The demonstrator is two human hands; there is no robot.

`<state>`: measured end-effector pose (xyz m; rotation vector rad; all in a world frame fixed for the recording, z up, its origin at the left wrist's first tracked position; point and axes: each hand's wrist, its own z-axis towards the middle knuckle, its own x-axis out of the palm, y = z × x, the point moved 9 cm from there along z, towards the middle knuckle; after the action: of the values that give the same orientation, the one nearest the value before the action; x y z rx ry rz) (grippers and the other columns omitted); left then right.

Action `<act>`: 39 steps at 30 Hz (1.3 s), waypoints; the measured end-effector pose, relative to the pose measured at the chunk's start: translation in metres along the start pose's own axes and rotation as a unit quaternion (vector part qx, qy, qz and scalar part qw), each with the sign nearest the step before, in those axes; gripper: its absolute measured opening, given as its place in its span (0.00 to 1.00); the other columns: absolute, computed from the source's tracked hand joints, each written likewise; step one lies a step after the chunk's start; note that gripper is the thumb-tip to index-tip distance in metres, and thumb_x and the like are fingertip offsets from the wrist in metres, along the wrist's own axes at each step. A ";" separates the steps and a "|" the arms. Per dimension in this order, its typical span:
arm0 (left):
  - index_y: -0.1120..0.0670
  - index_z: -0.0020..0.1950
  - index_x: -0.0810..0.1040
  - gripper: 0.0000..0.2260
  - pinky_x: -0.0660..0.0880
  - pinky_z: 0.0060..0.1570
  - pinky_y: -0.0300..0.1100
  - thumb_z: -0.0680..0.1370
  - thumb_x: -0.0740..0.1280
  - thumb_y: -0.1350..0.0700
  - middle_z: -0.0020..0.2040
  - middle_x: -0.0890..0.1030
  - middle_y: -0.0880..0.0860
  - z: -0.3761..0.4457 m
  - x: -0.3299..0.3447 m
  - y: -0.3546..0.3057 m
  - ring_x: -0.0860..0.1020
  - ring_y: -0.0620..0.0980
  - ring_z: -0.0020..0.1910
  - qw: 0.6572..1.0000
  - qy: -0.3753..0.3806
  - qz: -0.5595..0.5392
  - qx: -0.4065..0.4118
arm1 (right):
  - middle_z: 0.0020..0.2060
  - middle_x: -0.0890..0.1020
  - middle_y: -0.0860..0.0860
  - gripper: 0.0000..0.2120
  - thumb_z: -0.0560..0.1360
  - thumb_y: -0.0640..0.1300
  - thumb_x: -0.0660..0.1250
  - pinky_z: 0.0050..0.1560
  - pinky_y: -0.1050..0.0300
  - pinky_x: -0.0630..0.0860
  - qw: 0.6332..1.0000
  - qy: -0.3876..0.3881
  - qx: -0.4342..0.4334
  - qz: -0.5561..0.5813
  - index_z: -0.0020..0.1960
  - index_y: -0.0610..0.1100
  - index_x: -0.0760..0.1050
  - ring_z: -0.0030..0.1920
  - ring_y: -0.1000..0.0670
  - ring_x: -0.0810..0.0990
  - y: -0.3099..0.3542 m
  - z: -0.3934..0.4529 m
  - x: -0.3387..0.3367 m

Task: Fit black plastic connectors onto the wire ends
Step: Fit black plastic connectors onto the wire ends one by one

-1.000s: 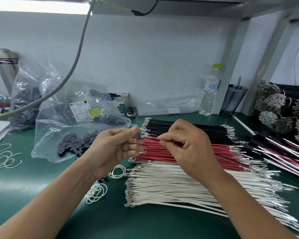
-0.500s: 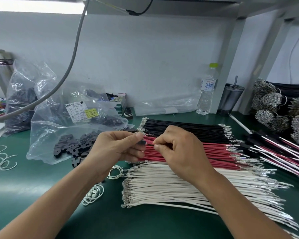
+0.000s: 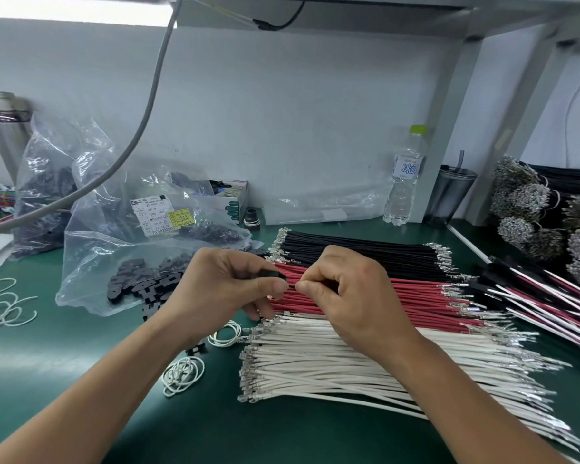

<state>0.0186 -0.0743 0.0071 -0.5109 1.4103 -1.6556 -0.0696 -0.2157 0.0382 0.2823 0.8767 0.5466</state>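
Observation:
My left hand (image 3: 226,289) pinches a small black plastic connector (image 3: 272,274) between thumb and fingers. My right hand (image 3: 352,294) pinches a wire end right beside the connector; the wire's colour is hidden by my fingers. Both hands hover above the red wires (image 3: 416,296). Behind those lies a stack of black wires (image 3: 365,251), in front a stack of white wires (image 3: 332,366), all with metal terminals. Loose black connectors (image 3: 141,284) spill from a clear plastic bag (image 3: 114,236) on the left.
Finished wire sets (image 3: 549,296) and bundled wire coils (image 3: 533,209) lie at the right. A water bottle (image 3: 404,182) and dark tumbler (image 3: 449,195) stand at the back. White string loops (image 3: 183,376) lie on the green mat (image 3: 47,363). A grey cable (image 3: 141,128) hangs across the left.
My hands have closed together, bringing the wire end in my right hand up against the connector in my left. The view shifted slightly.

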 end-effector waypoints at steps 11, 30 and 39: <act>0.58 0.46 0.89 0.12 0.83 0.35 0.43 0.66 0.80 0.55 0.39 0.86 0.66 0.001 0.004 0.004 0.85 0.56 0.33 0.997 0.042 -0.060 -0.035 | 0.36 0.78 0.58 0.04 0.74 0.45 0.76 0.42 0.68 0.71 0.999 0.014 -0.009 0.028 0.40 0.49 0.83 0.41 0.54 0.78 -0.004 0.003 -0.011; 0.56 0.45 0.88 0.10 0.80 0.29 0.42 0.67 0.80 0.54 0.36 0.86 0.58 0.004 -0.004 0.012 0.83 0.54 0.29 0.997 -0.037 -0.050 -0.047 | 0.41 0.78 0.65 0.05 0.74 0.56 0.73 0.44 0.63 0.68 0.965 0.239 0.001 -0.107 0.47 0.57 0.81 0.44 0.63 0.76 0.010 -0.029 0.035; 0.61 0.47 0.88 0.14 0.82 0.30 0.42 0.63 0.80 0.57 0.38 0.85 0.65 0.005 -0.004 0.014 0.84 0.55 0.30 0.993 -0.024 -0.101 -0.050 | 0.36 0.81 0.57 0.07 0.78 0.46 0.70 0.35 0.59 0.76 0.987 0.095 0.101 0.081 0.43 0.55 0.80 0.35 0.55 0.78 -0.014 -0.011 -0.001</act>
<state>0.0292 -0.0736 -0.0040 -0.7685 1.4498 -1.7236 -0.0739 -0.2273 0.0260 0.4956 1.1028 0.6438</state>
